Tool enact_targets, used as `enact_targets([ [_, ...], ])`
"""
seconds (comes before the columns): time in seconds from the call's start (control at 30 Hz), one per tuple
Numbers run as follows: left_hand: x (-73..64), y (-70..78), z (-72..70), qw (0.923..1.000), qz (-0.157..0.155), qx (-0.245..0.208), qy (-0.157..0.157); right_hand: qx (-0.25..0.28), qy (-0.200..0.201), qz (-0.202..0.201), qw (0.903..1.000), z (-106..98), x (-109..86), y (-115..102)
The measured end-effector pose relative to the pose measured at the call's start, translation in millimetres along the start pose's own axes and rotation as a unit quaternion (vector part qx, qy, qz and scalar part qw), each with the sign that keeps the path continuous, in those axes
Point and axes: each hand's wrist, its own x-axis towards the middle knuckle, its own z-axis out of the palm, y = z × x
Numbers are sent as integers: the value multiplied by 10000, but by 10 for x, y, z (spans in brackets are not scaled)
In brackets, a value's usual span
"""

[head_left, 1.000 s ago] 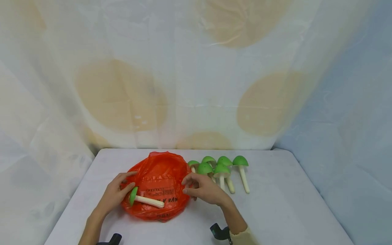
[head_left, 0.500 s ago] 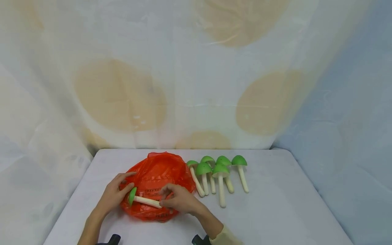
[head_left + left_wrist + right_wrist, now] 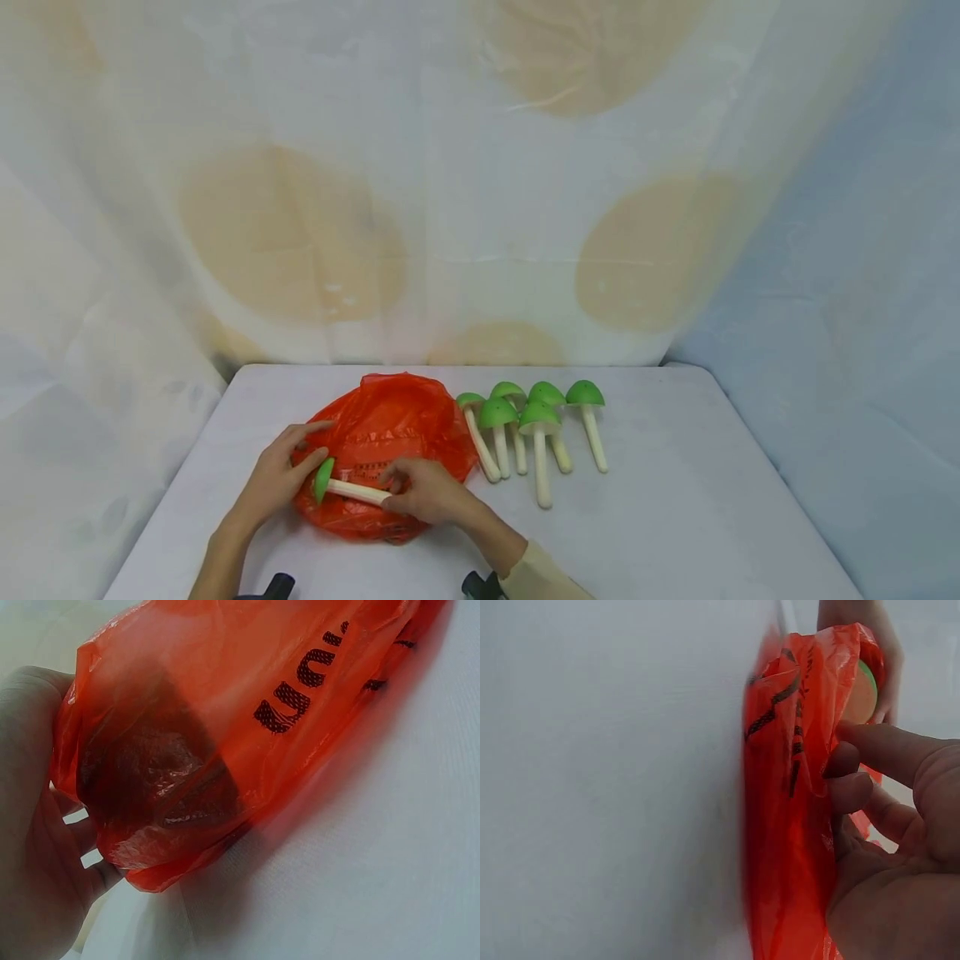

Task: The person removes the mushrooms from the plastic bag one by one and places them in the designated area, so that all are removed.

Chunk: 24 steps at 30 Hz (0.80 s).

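Note:
A red plastic bag [image 3: 405, 417] with black print lies on the table, its mouth facing up. My left hand [image 3: 279, 471] grips its left rim; in the left wrist view the fingers [image 3: 97, 877] reach behind the plastic. Across the bag lies a toy mushroom [image 3: 356, 490], green cap to the left and pale stem to the right. My right hand [image 3: 431, 493] pinches the stem's right end between thumb and fingers. In the right wrist view the green-edged cap [image 3: 864, 694] shows beyond the bag, while the thumb and plastic hide the stem.
Several more green-capped mushrooms [image 3: 541, 450] lie in a group right of the bag, stems toward me. The white table [image 3: 675, 517] ends at a spotted curtain [image 3: 495, 283] behind, with more sheeting at both sides.
My right hand has moved left and down from the bag's right rim to the mushroom's stem end. The left hand stays at the left rim.

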Motion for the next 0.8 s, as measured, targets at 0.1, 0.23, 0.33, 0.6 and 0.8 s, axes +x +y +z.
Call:
enact_targets([
  [0.1,-2,0,-1,10000,-25,-17,-22,-130,-13,-14,9999,13,31,-1],
  [0.23,-2,2,-2,10000,-24,-39,-33,-284,-111,-34,9995,34,67,0],
  [0.33,2,4,-6,10000,-3,-42,-33,-382,-142,-68,9991,53,94,-1],
  [0.6,6,6,-13,10000,-15,-59,-41,-554,-94,-139,9983,89,131,-2],
  [0.8,0,-3,-8,10000,-57,-58,-40,-583,-11,-12,9983,65,100,-3],
])
